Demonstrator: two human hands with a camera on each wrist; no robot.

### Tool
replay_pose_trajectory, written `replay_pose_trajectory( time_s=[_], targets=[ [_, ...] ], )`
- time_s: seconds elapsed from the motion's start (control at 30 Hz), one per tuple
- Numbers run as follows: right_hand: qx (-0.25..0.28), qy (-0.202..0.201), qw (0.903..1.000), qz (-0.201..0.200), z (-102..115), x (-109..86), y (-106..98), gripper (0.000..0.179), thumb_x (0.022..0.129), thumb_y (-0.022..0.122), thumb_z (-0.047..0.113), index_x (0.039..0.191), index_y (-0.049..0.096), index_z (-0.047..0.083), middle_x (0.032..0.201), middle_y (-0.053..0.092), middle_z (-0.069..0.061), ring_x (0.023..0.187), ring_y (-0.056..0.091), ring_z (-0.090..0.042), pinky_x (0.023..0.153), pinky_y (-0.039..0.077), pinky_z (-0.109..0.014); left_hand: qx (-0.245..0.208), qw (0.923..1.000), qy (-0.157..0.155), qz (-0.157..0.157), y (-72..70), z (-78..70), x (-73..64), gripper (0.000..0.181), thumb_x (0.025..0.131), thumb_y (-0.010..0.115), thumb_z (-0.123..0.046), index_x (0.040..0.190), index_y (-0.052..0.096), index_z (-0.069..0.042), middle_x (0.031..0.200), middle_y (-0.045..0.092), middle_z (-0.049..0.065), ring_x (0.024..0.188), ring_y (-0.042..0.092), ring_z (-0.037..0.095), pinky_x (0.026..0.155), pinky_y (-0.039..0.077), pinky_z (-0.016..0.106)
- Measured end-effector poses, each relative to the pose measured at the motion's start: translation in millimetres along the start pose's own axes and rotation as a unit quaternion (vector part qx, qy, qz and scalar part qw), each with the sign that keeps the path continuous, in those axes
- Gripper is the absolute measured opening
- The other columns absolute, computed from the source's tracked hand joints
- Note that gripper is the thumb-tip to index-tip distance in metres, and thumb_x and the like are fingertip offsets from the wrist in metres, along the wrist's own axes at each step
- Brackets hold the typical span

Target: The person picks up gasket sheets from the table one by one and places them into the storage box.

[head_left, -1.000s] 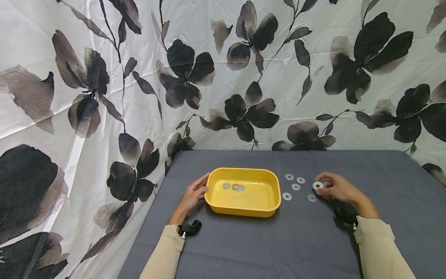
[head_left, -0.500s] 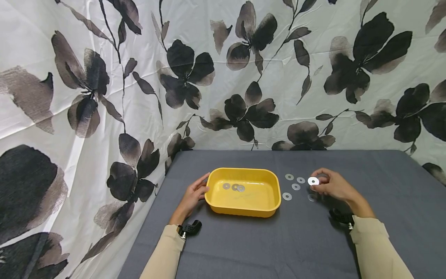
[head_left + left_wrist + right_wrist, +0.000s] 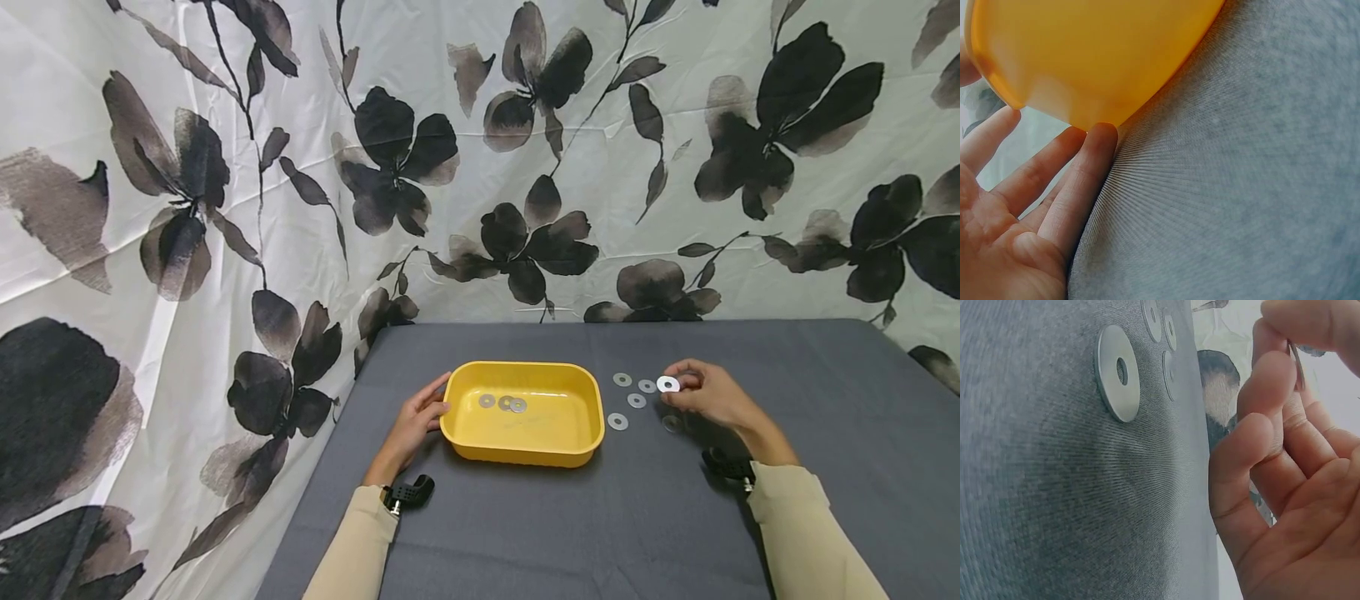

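Note:
A yellow plastic tray stands on the grey cloth, with three metal washers inside toward its left, two of them overlapping. Against the tray's left end rests my left hand; in the left wrist view its straight fingers touch the outer wall. Between thumb and fingertips my right hand pinches a washer above the cloth, right of the tray. The right wrist view shows that washer nearly edge-on. Below the hand lies another washer, in its shadow.
Several more washers lie flat and scattered between the tray and my right hand. The grey-covered table ends at the back against a white floral curtain. A black wrist camera is strapped at each wrist.
Holding the washer, my right hand has moved left and slightly toward the back, closer to the loose washers. The left hand and the tray stay where they were.

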State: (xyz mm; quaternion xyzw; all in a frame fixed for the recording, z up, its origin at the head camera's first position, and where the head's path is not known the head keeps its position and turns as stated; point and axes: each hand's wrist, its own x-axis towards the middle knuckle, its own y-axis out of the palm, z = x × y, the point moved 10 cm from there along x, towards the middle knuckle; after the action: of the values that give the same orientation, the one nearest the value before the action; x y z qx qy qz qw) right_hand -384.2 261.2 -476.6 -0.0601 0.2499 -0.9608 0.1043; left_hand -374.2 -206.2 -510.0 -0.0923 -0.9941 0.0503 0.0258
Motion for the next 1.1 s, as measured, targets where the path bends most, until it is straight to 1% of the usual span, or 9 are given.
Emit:
replay_pose_trajectory(
  time_s=[0.17,0.3,0.4,0.5,0.7,0.9,1.1],
  targets=[
    [-0.01,0.011,0.9998,-0.011,0.5,-0.4,-0.9,0.047,0.089,0.078,0.013,0.124,0.055,-0.01,0.084,0.067,0.005,0.068,0.057,-0.004,0.059,0.049,-0.024,0.0,1.0,0.0,0.001,-0.7,0.4,-0.7,0.055,0.101,0.06,-0.017,0.153,0.049,-0.029,0.148,0.057,0.016,0.123,0.063,0.036,0.085,0.061,0.028],
    [-0.024,0.013,0.9994,-0.022,4.5,-0.3,-0.3,0.048,0.09,0.079,0.016,0.124,0.058,-0.01,0.085,0.068,0.0,0.068,0.057,-0.004,0.059,0.049,-0.024,0.002,1.0,0.0,0.003,-1.0,0.7,-0.4,0.055,0.101,0.06,-0.018,0.154,0.048,-0.027,0.15,0.055,0.017,0.125,0.062,0.037,0.086,0.061,0.029],
    [-0.047,0.008,0.9983,-0.032,8.9,0.5,0.9,0.047,0.09,0.079,0.02,0.122,0.061,-0.008,0.087,0.066,-0.005,0.068,0.057,-0.005,0.059,0.048,-0.024,0.002,1.0,0.003,0.006,-0.5,1.1,0.3,0.056,0.101,0.06,-0.019,0.155,0.047,-0.026,0.151,0.054,0.018,0.126,0.062,0.038,0.086,0.061,0.03],
    [-0.069,-0.004,0.9967,-0.041,15.3,1.3,4.0,0.044,0.089,0.08,0.023,0.119,0.065,-0.006,0.088,0.063,-0.007,0.069,0.055,-0.006,0.06,0.048,-0.024,0.002,1.0,0.001,0.008,-1.2,3.0,0.9,0.055,0.102,0.06,-0.02,0.155,0.047,-0.028,0.152,0.054,0.017,0.126,0.062,0.037,0.086,0.061,0.029],
    [-0.064,-0.021,0.9962,-0.055,23.9,0.4,10.9,0.039,0.089,0.08,0.02,0.115,0.066,-0.005,0.084,0.054,-0.004,0.067,0.049,-0.007,0.058,0.044,-0.023,0.002,0.9999,0.0,0.011,-1.0,2.5,-0.7,0.055,0.101,0.06,-0.018,0.154,0.048,-0.028,0.152,0.053,0.016,0.125,0.062,0.035,0.086,0.061,0.029],
    [-0.065,-0.019,0.9952,-0.07,27.8,2.4,13.4,0.039,0.089,0.079,0.016,0.119,0.064,-0.006,0.084,0.057,-0.004,0.066,0.049,-0.005,0.057,0.045,-0.021,0.001,0.9999,0.004,0.013,0.8,1.6,-0.3,0.057,0.101,0.061,-0.019,0.155,0.046,-0.026,0.151,0.054,0.016,0.125,0.062,0.035,0.087,0.061,0.031],
    [-0.064,-0.029,0.9955,-0.064,41.1,2.7,20.5,0.038,0.089,0.079,0.017,0.117,0.064,-0.005,0.084,0.055,-0.007,0.067,0.049,-0.008,0.058,0.044,-0.022,0.004,1.0,0.002,0.006,-1.7,1.7,-1.4,0.056,0.101,0.06,-0.018,0.155,0.047,-0.027,0.152,0.053,0.014,0.126,0.062,0.032,0.087,0.061,0.031]
  ],
)
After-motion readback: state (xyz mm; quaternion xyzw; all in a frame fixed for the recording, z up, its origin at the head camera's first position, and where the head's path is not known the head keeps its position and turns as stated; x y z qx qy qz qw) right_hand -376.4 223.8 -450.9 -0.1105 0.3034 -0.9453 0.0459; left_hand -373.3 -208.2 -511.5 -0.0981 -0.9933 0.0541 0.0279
